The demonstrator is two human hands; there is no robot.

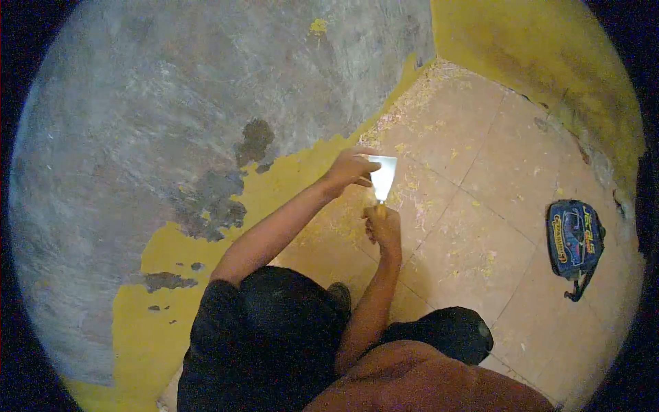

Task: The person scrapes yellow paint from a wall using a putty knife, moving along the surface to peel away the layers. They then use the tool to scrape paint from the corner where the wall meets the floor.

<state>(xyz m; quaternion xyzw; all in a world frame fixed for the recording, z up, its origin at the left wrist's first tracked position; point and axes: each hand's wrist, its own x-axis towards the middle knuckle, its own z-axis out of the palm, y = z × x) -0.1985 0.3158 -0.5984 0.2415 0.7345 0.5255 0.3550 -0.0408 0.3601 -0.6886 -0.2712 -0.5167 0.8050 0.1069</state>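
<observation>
A putty knife with a wide, bright blade (384, 177) points up and away from me, its light glaring white. My right hand (384, 228) is wrapped around its yellowish handle (381, 207). At the blade's left edge, the fingers of my left hand (349, 172) close on the metal, with some fingers hidden behind it. Beside my left hand is the wall, where yellow paint (295, 168) borders a bare grey area (158, 103). Yellow paint flakes (401, 147) lie scattered on the floor around the hands.
A dark blue pouch (575, 237) with colourful print and a strap lies on the tiled floor (508, 178) at right. Another yellow wall (549, 48) meets the grey one at a corner. My bent knees (281, 295) are close below the hands.
</observation>
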